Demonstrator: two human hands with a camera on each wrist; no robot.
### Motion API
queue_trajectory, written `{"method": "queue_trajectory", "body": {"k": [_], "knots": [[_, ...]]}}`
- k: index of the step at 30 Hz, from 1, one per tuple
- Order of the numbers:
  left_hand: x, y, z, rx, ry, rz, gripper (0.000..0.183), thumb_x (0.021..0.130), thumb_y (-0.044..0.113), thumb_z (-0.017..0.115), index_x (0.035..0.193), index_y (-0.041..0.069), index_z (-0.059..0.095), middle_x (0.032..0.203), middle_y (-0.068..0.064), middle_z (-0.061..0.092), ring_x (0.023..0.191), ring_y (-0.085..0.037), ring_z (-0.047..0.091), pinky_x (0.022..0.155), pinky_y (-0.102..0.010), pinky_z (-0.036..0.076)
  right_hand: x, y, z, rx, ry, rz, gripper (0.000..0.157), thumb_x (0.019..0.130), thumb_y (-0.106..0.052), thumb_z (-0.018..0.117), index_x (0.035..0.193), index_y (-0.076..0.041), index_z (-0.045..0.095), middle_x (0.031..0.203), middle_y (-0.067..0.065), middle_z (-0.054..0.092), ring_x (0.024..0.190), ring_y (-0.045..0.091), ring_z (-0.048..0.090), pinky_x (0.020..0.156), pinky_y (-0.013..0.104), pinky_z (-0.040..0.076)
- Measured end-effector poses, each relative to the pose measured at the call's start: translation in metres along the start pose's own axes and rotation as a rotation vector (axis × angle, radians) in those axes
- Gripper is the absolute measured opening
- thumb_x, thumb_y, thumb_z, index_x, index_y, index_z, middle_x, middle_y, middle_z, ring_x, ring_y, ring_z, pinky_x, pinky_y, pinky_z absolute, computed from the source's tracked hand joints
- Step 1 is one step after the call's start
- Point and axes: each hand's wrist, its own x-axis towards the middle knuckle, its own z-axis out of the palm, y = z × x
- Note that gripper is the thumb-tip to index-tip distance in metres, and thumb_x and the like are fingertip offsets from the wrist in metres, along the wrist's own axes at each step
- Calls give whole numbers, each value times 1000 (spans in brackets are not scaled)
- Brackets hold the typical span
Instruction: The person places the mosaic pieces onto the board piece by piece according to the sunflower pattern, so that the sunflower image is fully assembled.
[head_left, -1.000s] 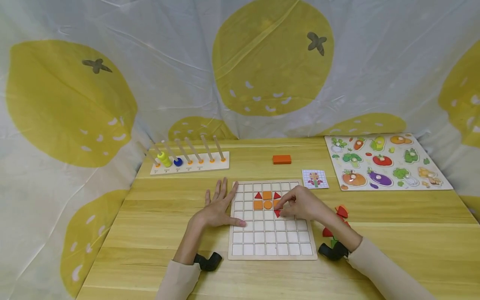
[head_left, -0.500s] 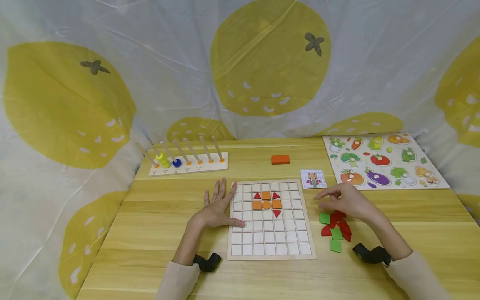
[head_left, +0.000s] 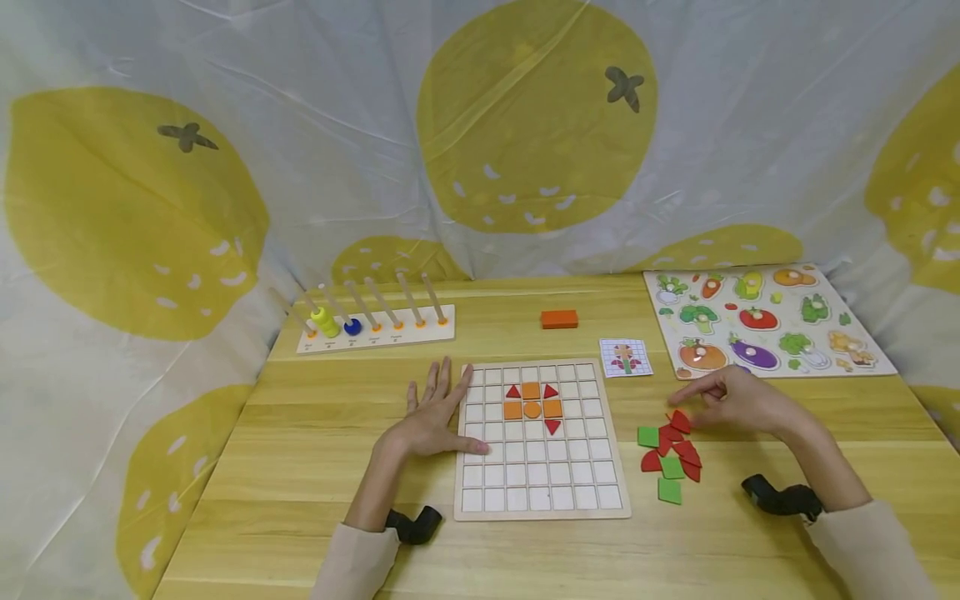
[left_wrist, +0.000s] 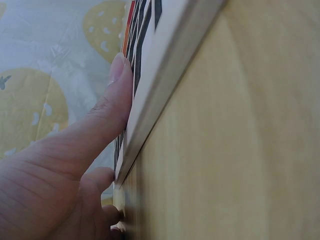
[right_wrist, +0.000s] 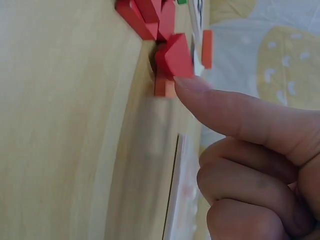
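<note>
In the head view, a wooden grid board (head_left: 516, 475) holds orange squares (head_left: 512, 410), an orange disc (head_left: 532, 409) and red triangles (head_left: 552, 427). My left hand (head_left: 433, 423) rests spread at the board's left edge, thumb (left_wrist: 107, 95) over its rim. To the board's right, my right hand (head_left: 738, 402) reaches to the pile of flat pieces. Its index finger points forward, apart from the thumb, and the other fingers curl under. The thumb tip is right at a red piece (right_wrist: 175, 57), with an orange piece (right_wrist: 164, 86) beside it in the right wrist view.
Green squares (head_left: 670, 491) lie among several red pieces (head_left: 651, 462). Behind are a pattern card (head_left: 626, 357), an orange block (head_left: 559, 319), a vegetable peg puzzle (head_left: 787, 325) and a peg stand (head_left: 420, 333) with rings. A lemon-print curtain (head_left: 360, 150) encloses the table.
My right hand has let go of a red triangle on the board below the right orange square, then moved right to the loose pieces. My left hand stays at the board.
</note>
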Motion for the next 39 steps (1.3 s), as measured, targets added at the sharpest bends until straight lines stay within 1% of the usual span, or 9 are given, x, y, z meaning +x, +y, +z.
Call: {"method": "queue_trajectory", "body": {"k": [5, 10, 17, 22, 25, 28, 32, 34, 39], "knots": [[1, -1, 0, 6, -3, 0, 129, 79, 59, 84, 168, 23, -3, 170, -18, -27, 158, -38, -26, 120, -72, -16, 0, 3, -2, 14, -28, 5, 37, 82, -3, 82, 118, 3, 75, 60, -7, 32, 54, 5, 31, 50, 24, 28], [0, 0, -1, 6, -4, 1, 129, 79, 59, 83, 168, 23, -3, 169, -17, -28, 158, -38, -27, 121, -72, -17, 5, 3, 4, 12, -30, 16, 34, 82, -6, 84, 114, 2, 75, 62, -6, 34, 56, 7, 33, 52, 26, 28], [0, -1, -1, -26, 8, 20, 132, 77, 59, 85, 168, 19, -2, 170, -21, -26, 158, -40, -26, 120, -72, -17, 9, 3, 8, -2, -12, 17, 36, 84, -12, 85, 115, 1, 71, 64, -5, 40, 56, 9, 37, 53, 27, 31], [0, -1, -1, 0, 0, 9, 130, 79, 59, 84, 168, 21, -3, 170, -19, -27, 158, -39, -26, 121, -72, -16, 8, 3, 8, 6, -5, 36, 37, 84, -11, 85, 114, 3, 69, 65, -4, 40, 56, 9, 36, 54, 28, 31], [0, -1, -2, 13, -6, -2, 129, 79, 59, 84, 168, 23, -3, 170, -18, -27, 158, -39, -26, 121, -72, -16, 9, 2, 10, -24, -1, 25, 36, 85, -13, 84, 112, 3, 69, 66, -4, 41, 57, 9, 37, 56, 28, 32], [-1, -1, -3, 12, -6, -4, 128, 80, 59, 83, 168, 22, -2, 170, -19, -26, 158, -39, -25, 120, -73, -16, 9, 0, 11, -91, 55, 11, 33, 85, -16, 85, 110, 1, 70, 67, -3, 43, 59, 9, 39, 57, 27, 33], [-1, 0, -4, 7, -5, -2, 128, 80, 58, 84, 168, 21, -2, 170, -20, -26, 158, -40, -25, 120, -73, -15, 9, -9, 10, -158, 173, -6, 31, 84, -16, 86, 109, -1, 74, 67, -3, 41, 61, 9, 37, 55, 27, 31], [0, 0, -4, 7, -4, -1, 128, 80, 58, 84, 168, 21, -2, 170, -19, -26, 158, -39, -25, 120, -73, -15, 10, -20, 13, -165, 207, -29, 30, 84, -14, 86, 109, -1, 75, 67, -3, 38, 62, 9, 35, 55, 29, 29], [0, 0, -2, 0, -5, 5, 129, 79, 59, 84, 168, 22, -3, 169, -18, -28, 158, -39, -26, 120, -73, -16, 17, -52, 29, -149, 186, -66, 28, 82, -13, 86, 106, -2, 76, 64, -4, 34, 58, 9, 31, 54, 28, 28]]}}
